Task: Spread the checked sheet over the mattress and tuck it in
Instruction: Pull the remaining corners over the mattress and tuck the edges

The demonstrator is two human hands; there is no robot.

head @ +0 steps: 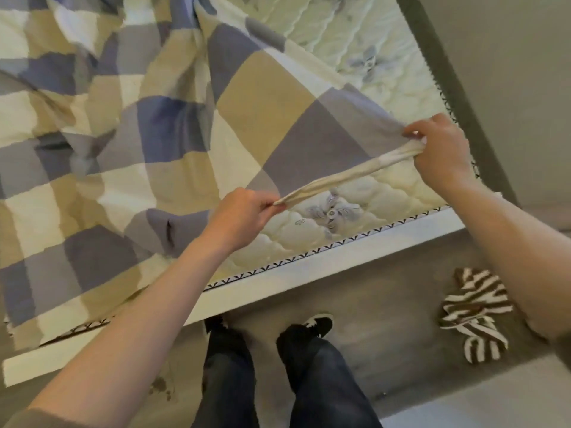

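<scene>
Both the left hand and right hand are pinching the checked sheet's bunched hem above the quilted mattress. Pulling unevenly could be leaving this corner bare and the sheet crooked.

Soft, matt, creased cloth is seen in the checked sheet; the mattress is quilted, faintly satiny fabric.

A quilted cream mattress with a flower pattern sits in a white bed frame, its edge piped in dark zigzag trim. The checked sheet lies rumpled over most of it (the right side is bare). On the grey floor beside the bed lies a brown-and-white striped cloth, near the person's dark shoes.
</scene>
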